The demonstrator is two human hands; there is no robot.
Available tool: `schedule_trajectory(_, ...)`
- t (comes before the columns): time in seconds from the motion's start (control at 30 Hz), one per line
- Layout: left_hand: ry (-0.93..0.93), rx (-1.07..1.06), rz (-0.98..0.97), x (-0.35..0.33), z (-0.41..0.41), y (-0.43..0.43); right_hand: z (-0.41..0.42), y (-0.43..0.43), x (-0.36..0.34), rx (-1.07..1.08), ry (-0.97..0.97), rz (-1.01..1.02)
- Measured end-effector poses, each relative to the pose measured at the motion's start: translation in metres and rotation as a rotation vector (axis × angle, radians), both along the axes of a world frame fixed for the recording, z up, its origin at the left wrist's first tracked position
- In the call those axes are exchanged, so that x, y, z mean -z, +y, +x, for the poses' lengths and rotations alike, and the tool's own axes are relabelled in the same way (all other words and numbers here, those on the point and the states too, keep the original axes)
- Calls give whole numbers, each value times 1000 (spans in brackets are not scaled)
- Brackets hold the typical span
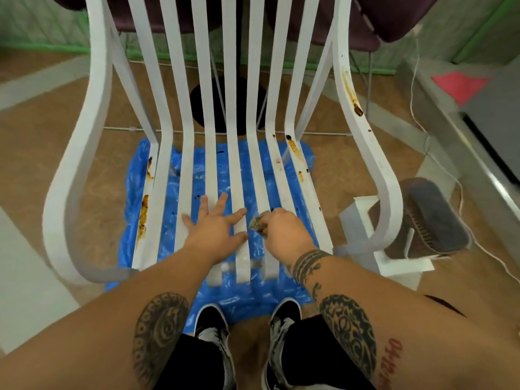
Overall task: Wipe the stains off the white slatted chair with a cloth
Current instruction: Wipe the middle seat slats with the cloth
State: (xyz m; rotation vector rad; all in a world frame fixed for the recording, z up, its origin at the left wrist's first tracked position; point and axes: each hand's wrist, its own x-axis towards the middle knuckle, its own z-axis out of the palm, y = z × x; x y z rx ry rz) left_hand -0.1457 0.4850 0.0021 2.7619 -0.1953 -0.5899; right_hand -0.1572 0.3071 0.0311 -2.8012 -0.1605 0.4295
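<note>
The white slatted chair (185,170) stands in front of me, seat toward me. Brown stains (143,212) run along its leftmost seat slat, more stains (294,149) mark the right slats, and a streak (351,94) runs down the right armrest. My left hand (216,229) lies flat with spread fingers on the middle seat slats. My right hand (284,235) grips a small soiled cloth (257,225) and holds it against a slat right of centre, just beside my left fingertips.
A blue plastic sheet (233,302) lies on the floor under the chair. My two shoes (213,322) stand at its near edge. A brown brush-like object (427,220) sits on a white stand to the right. A white cord (416,114) trails along the right.
</note>
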Motion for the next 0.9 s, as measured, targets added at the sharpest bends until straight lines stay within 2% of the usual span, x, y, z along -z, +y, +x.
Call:
schedule_trajectory(0.17, 103, 11, 77, -6, 11, -9, -35, 3, 0, 13, -32, -17)
schedule_trajectory(0.4, 175, -11, 108, -11, 16, -10, -64, 2, -10, -13, 54, -22)
schedule_trajectory(0.47, 174, -3, 110, -10, 16, -11, -60, 1, -13, 28, 83, -3)
schedule_trajectory(0.6, 167, -2, 117, -7, 15, -11, -31, 3, -13, 126, -60, 46)
schedule_trajectory(0.67, 162, -9, 114, -7, 15, -12, -27, 7, -8, 73, -16, 14)
schedule_trajectory(0.8, 174, -5, 131, -10, 16, -12, -37, 2, -3, 132, 9, -4)
schedule_trajectory(0.9, 183, 7, 144, -14, 17, -12, -39, -4, -11, 98, 52, -12)
